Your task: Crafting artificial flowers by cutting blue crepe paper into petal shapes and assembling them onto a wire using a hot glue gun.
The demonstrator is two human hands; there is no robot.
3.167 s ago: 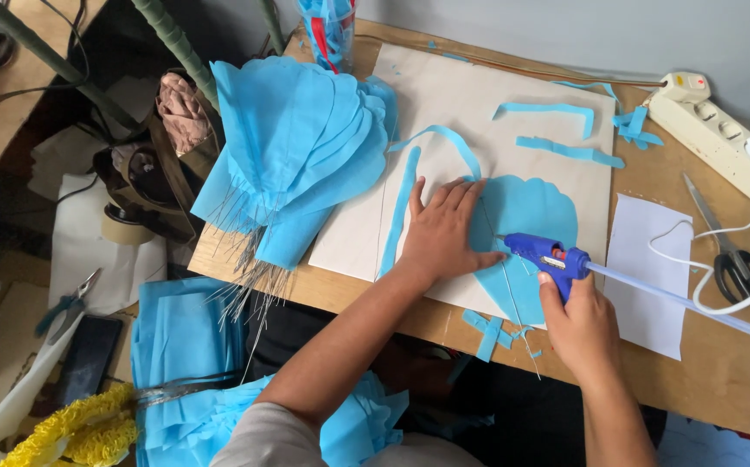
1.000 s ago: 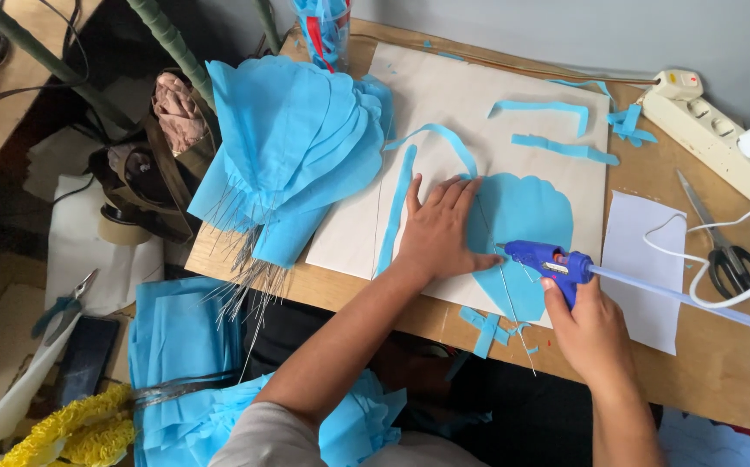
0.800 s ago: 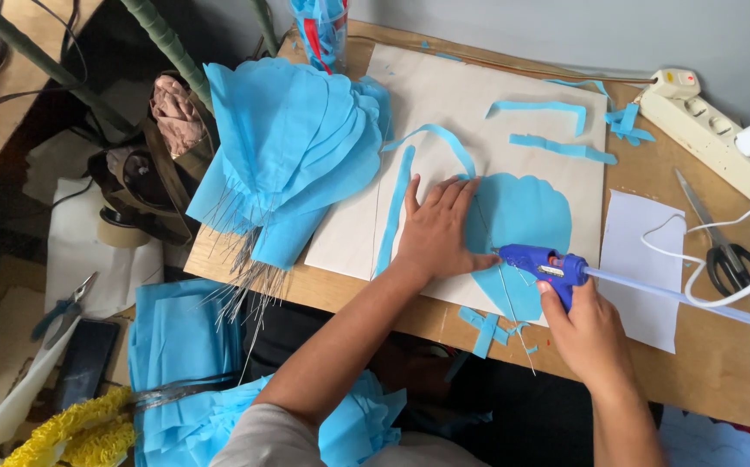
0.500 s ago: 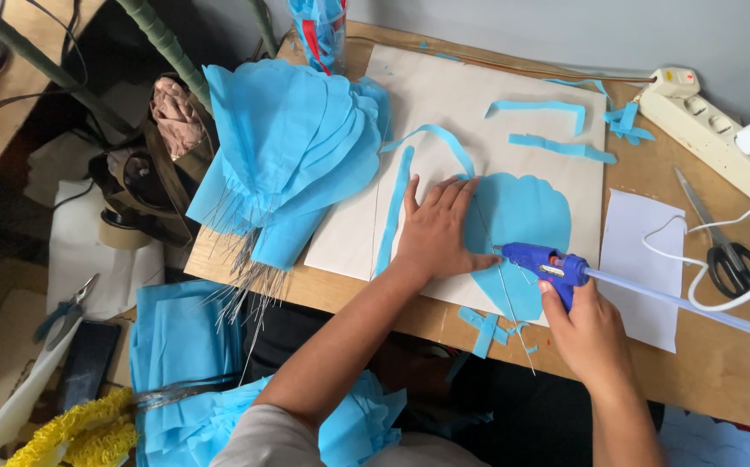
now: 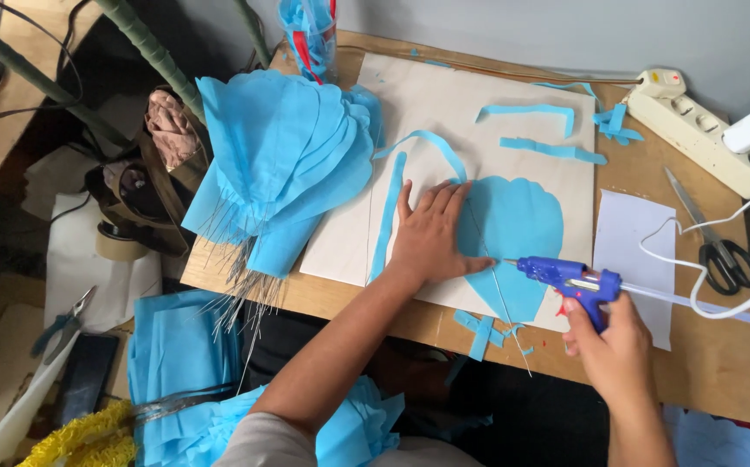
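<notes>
A fanned stack of blue scalloped paper petals with thin wire stems (image 5: 284,164) lay over the left end of the wooden counter (image 5: 704,372). Narrow blue paper strips (image 5: 526,111) were scattered near the far edge, beside a cream power strip with a white plug (image 5: 708,130). Black-handled scissors (image 5: 712,246) sat at the right, just beside a blank white paper sheet (image 5: 630,229). A clear cup of blue and red scraps (image 5: 310,35) stood at the back. Below the counter were a roll of tan tape (image 5: 118,245), blue-handled pliers (image 5: 62,324) and a yellow garland (image 5: 81,437).

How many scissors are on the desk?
1: the scissors lie at the desk's right edge, beside the white paper. Others may be hidden under the blue petals.
</notes>
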